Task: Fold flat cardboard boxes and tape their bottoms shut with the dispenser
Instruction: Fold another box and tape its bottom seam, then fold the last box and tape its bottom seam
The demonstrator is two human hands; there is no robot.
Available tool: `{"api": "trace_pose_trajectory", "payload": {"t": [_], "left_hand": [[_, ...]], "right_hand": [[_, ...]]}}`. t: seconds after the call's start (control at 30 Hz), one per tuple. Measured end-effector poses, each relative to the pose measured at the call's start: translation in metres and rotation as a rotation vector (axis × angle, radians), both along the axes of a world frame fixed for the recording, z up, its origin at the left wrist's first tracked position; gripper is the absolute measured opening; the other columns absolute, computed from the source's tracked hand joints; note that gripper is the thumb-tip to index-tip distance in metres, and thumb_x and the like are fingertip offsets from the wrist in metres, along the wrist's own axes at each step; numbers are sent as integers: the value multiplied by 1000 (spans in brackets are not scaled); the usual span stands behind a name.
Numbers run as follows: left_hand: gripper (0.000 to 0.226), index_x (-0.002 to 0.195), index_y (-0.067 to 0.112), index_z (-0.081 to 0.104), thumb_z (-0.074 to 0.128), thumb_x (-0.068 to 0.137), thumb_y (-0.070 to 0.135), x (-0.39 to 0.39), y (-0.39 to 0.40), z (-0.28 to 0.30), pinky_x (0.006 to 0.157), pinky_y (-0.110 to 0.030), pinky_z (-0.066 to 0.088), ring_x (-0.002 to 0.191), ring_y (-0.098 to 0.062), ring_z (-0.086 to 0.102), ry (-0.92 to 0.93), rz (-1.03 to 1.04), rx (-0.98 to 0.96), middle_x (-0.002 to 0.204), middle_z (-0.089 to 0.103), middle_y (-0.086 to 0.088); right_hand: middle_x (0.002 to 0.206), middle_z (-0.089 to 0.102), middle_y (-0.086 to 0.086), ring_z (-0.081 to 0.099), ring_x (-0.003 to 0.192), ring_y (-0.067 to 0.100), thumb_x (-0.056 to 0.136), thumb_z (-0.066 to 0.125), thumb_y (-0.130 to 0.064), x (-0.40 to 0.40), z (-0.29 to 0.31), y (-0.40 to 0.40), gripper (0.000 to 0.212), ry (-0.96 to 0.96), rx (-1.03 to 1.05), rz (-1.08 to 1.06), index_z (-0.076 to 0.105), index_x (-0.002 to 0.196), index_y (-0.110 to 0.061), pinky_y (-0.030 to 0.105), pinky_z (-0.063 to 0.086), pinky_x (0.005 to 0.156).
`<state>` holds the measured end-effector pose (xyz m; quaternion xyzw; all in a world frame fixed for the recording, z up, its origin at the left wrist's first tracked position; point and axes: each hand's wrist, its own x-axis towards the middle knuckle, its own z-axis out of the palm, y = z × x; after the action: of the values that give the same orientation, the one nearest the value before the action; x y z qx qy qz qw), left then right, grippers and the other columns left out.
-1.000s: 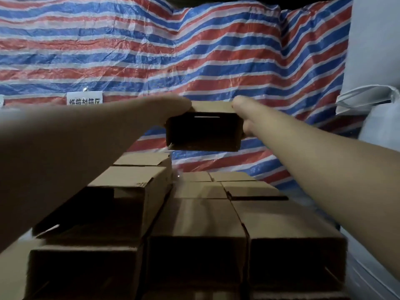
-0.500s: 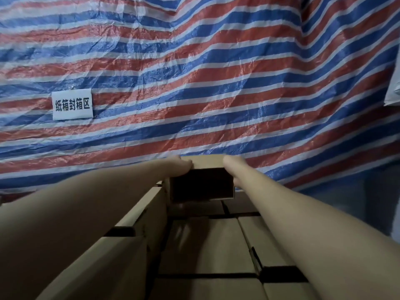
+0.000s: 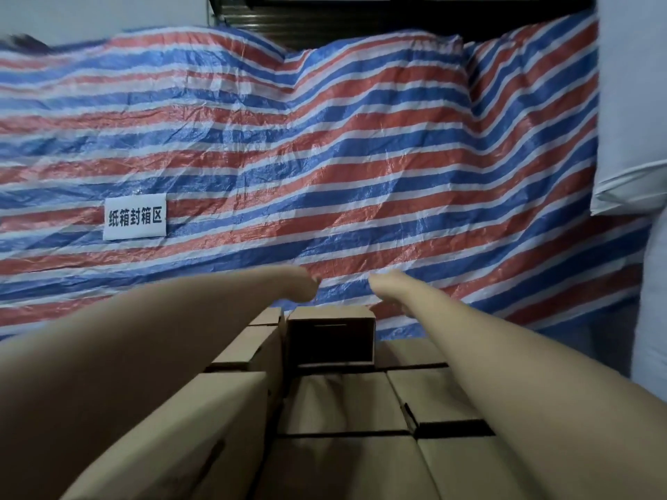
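While both arms reach forward, the left hand (image 3: pixel 301 285) and right hand (image 3: pixel 388 285) hover apart, holding nothing. Finger positions are too blurred to tell. Just below the fingertips, a folded box (image 3: pixel 330 335) sits atop stacked boxes (image 3: pixel 343 405).

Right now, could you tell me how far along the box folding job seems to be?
Done: many folded brown cardboard boxes lie stacked in rows, and one small open-ended brown cardboard box sits on top at the far end. In hand: nothing; the left hand and right hand hover just above that box. Left: no flat boxes or dispenser are in view, so I cannot tell.
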<state>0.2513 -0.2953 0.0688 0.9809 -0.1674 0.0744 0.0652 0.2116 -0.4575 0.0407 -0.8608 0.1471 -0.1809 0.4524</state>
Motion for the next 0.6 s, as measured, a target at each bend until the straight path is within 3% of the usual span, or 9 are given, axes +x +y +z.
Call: {"api": "trace_pose_trajectory", "payload": {"t": [0.03,0.1,0.23,0.33,0.43,0.5,0.6], "left_hand": [[48,151,9,32,20,110,29,-22,8,9,103,-40,38,123,-33,51,-56,-27,-70,144,46,-20],[54,132,5,53,22,108,41,-72,31,24,84,-34,44,88,-19,56,-192,-101,-181,113,58,-11],[49,105,4,62,29,107,40,-167,91,41,55,-27,37,59,-15,42,-379,-208,-384,71,45,-2],[45,71,16,52,36,106,40,-230,150,39,36,-15,28,47,-9,33,-464,-263,-577,59,39,3],[44,66,16,47,41,104,38,-282,207,17,37,-16,25,45,-9,32,-531,-259,-610,56,40,4],[41,66,13,49,42,102,31,-313,236,-1,42,-19,26,45,-11,33,-587,-272,-630,55,42,2],[40,69,6,54,43,101,28,-342,264,-33,48,-27,29,50,-15,42,-654,-260,-610,58,50,-1]], "right_hand": [[132,59,16,63,108,30,103,46,-18,-16,7,5,41,-31,-14,7,51,139,-1,37,56,87],[120,57,16,51,96,24,103,47,-19,-55,21,23,40,-78,-89,-6,54,138,0,27,44,79],[109,52,15,48,92,25,101,47,-22,-142,27,63,33,-248,-166,-67,55,125,-2,31,37,78],[106,49,12,48,81,23,97,45,-28,-201,25,92,33,-302,-200,-106,53,126,-12,30,39,69],[100,62,9,52,74,21,96,44,-29,-261,17,119,35,-340,-196,-119,58,118,-6,29,39,60],[94,69,10,60,78,22,96,44,-29,-291,10,134,38,-355,-168,-110,64,118,-4,32,46,65],[91,75,16,66,77,24,97,46,-27,-327,-9,156,34,-319,-173,-45,70,90,-3,33,48,70]]}}
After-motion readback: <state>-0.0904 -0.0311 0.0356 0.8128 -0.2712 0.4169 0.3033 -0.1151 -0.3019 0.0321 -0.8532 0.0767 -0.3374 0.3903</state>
